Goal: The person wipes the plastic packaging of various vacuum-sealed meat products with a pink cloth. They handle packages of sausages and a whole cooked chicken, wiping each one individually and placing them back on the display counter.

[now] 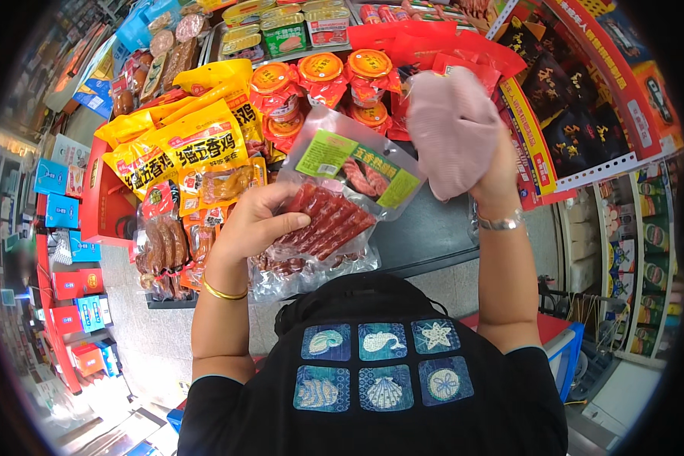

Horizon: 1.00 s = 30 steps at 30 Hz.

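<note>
My left hand [256,219] grips a clear vacuum pack of dark red sausages [333,228], thumb on top. Right behind it, overlapping, is a clear-edged pouch with a green label [396,191]; I cannot tell whether the same fingers hold it too. My right hand [496,171] is raised at the right, shut on a pale pink ribbed cloth [450,134] that hides most of the fingers. Under the sausage pack, more clear vacuum packs of meat [319,279] lie near the front edge of the dark display counter [427,228].
Yellow food bags [199,137] and packs of brown meat [165,239] crowd the left. Lidded jars [322,68] stand stacked beyond, with tins [285,34] behind. Red bags [422,40] lie back right, beside a bin of black packets [575,131]. Shelves [632,256] stand at right.
</note>
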Tool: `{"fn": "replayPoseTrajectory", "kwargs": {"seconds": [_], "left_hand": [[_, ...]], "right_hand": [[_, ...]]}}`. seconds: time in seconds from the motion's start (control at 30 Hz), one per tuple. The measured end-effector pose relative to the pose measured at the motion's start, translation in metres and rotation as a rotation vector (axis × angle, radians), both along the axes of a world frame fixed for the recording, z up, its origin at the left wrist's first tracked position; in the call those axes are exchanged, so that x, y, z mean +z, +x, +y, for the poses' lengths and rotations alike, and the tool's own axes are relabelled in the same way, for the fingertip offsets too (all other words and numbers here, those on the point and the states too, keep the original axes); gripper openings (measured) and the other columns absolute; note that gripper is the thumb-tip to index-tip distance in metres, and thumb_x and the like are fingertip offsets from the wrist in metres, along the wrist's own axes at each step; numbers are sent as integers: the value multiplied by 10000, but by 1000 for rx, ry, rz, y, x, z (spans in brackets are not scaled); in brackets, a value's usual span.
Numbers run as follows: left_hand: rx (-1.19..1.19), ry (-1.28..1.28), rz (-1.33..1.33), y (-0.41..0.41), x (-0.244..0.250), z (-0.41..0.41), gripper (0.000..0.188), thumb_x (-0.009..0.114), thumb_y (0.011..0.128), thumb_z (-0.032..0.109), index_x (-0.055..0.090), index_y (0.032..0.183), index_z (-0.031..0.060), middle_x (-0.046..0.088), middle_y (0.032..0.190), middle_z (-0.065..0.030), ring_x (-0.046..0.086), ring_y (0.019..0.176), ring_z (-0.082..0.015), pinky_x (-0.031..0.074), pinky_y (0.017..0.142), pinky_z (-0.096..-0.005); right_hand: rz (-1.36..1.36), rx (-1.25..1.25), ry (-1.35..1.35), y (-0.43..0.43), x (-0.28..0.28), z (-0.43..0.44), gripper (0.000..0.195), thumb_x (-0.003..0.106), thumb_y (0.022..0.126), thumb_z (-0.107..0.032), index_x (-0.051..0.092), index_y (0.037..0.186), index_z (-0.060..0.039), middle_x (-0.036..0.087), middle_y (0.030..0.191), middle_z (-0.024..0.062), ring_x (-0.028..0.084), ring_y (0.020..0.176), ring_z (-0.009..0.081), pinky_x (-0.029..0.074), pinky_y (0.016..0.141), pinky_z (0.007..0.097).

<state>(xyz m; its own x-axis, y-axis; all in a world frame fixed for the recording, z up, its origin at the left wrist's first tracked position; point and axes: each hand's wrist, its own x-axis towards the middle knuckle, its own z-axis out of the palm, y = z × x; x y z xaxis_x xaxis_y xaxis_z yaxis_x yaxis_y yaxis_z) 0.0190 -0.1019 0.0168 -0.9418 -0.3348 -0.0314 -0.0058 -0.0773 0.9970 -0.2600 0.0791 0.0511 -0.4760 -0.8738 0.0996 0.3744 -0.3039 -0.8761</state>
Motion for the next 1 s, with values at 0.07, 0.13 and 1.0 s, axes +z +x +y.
{"fn": "replayPoseTrajectory", "kwargs": {"seconds": [0.07, 0.13, 1.0], "left_hand": [[-25, -26, -6, -2, 5, 3, 265, 669, 834, 7, 639, 1091, -45, 668, 938, -32, 589, 853, -81, 494, 784, -261], [-50, -48, -39, -3, 6, 2, 262, 668, 826, 4, 644, 1083, -41, 669, 935, -31, 585, 847, -77, 492, 780, -261], [-74, -153, -157, -2, 6, 4, 330, 713, 811, 65, 633, 1108, -53, 667, 938, -30, 577, 831, -74, 474, 743, -237]], "right_hand": [[133, 128, 97, 11, 5, -18, 510, 374, 1022, -349, 425, 1360, 28, 576, 1266, 140, 616, 1073, 215, 476, 954, 349], [300, 264, 249, 33, 12, -28, 543, 351, 1028, -385, 423, 1362, 37, 589, 1247, 126, 628, 1026, 173, 489, 914, 309], [125, -276, -96, 26, 1, -29, 332, 524, 984, -276, 505, 1178, -7, 635, 968, 82, 630, 882, 150, 526, 740, 290]]}}
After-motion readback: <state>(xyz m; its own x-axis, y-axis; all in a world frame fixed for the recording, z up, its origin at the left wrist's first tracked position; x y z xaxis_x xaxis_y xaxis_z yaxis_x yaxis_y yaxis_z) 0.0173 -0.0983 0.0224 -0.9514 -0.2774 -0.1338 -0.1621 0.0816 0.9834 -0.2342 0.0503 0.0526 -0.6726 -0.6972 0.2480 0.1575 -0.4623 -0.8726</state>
